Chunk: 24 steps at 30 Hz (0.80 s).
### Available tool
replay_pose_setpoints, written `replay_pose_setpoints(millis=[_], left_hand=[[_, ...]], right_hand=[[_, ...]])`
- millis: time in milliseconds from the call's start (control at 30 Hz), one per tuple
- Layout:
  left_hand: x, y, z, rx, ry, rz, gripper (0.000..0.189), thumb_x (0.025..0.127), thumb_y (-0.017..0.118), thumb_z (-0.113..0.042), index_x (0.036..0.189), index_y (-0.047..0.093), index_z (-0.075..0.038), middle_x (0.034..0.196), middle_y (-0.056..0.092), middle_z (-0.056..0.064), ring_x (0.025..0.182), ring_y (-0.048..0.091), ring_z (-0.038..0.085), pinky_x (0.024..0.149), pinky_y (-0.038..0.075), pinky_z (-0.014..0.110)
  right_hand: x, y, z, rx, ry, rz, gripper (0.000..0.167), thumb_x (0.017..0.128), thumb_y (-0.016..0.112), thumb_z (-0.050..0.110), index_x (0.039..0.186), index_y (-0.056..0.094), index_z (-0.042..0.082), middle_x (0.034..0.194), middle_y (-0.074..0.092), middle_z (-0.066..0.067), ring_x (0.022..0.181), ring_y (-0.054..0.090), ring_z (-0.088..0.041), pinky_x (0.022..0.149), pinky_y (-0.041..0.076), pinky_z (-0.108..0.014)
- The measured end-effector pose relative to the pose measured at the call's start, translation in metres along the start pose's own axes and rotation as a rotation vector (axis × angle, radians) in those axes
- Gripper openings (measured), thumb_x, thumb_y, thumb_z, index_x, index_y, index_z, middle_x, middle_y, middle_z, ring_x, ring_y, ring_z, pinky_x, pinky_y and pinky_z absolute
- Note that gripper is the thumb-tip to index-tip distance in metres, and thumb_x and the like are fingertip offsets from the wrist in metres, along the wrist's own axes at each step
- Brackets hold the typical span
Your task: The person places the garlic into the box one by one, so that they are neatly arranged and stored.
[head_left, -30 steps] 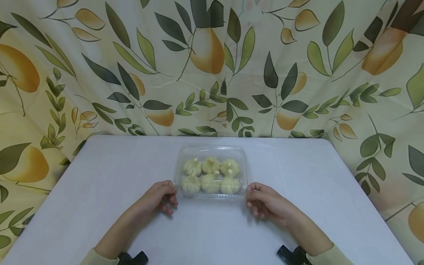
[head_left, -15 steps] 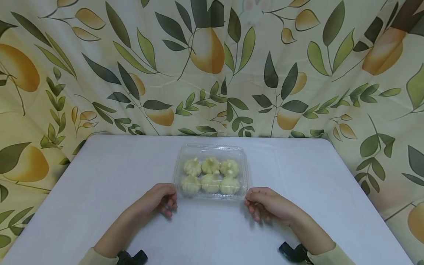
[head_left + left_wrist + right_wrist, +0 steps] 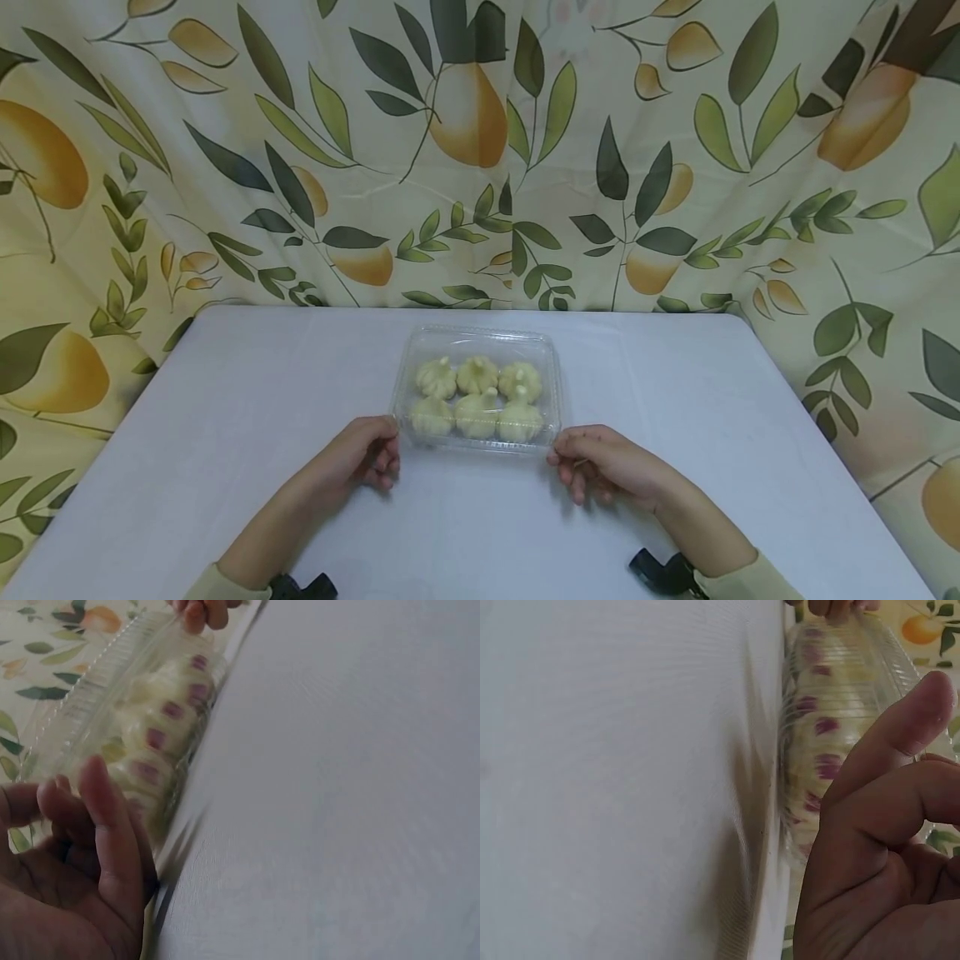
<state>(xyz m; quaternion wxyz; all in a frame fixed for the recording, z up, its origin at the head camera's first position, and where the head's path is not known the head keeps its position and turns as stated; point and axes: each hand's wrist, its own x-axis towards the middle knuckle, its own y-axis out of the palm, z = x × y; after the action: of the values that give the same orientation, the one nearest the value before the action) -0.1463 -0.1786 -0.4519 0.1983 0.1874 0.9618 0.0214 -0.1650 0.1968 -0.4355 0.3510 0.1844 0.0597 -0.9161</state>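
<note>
A clear plastic clamshell box (image 3: 480, 336) with its lid down sits on the table, holding two rows of pale, ribbed, garlic-bulb-shaped pieces (image 3: 477, 375). Purple patches mark their sides in both wrist views. My left hand (image 3: 362, 454) pinches the rim at the box's front left corner, its other fingers curled below. At the front right corner, my right hand (image 3: 611, 462) has thumb and index finger together on the rim, the remaining fingers loosely bent. In the left wrist view the box (image 3: 112, 682) stretches from the left hand (image 3: 82, 877) to the right fingers (image 3: 202, 611).
A white cloth covers the table (image 3: 480, 533). Behind it and at both sides hangs a curtain (image 3: 480, 208) printed with fruit and leaves. Each wrist wears a black camera mount (image 3: 667, 575) near a pale sleeve.
Both hands have dropped slightly toward the near side, and the right hand has shifted a little left at its corner. The box stays in nearly the same place.
</note>
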Motion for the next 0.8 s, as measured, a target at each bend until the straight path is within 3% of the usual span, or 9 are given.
replay_pose_setpoints(millis=[233,467,800], left_hand=[[-0.003,-0.002,-0.002,0.07,-0.009,0.074,0.024,0.095,0.044,-0.019,0.078,0.055,-0.007,0.068,0.056,0.002,0.068,0.059,0.017,0.057,0.056,0.031],[-0.002,-0.004,0.0,0.085,0.0,0.099,0.022,0.094,0.044,-0.016,0.079,0.056,-0.006,0.068,0.057,0.002,0.068,0.06,0.017,0.058,0.057,0.03],[-0.004,-0.011,-0.003,0.117,0.005,0.132,0.031,0.102,0.046,-0.026,0.083,0.058,-0.005,0.069,0.057,0.003,0.07,0.063,0.019,0.058,0.057,0.032]], right_hand=[[-0.001,-0.003,-0.002,0.017,-0.026,0.009,0.023,0.101,0.049,0.019,0.096,0.059,-0.002,0.076,0.058,0.001,0.057,0.058,-0.007,0.042,0.032,-0.017],[0.0,-0.004,-0.003,0.029,-0.032,-0.001,0.02,0.101,0.047,0.017,0.089,0.06,0.008,0.072,0.056,0.005,0.054,0.054,-0.005,0.042,0.031,-0.017],[-0.004,-0.005,0.004,0.005,0.005,-0.065,0.026,0.101,0.054,0.025,0.107,0.059,0.0,0.078,0.059,-0.002,0.056,0.06,-0.01,0.043,0.032,-0.019]])
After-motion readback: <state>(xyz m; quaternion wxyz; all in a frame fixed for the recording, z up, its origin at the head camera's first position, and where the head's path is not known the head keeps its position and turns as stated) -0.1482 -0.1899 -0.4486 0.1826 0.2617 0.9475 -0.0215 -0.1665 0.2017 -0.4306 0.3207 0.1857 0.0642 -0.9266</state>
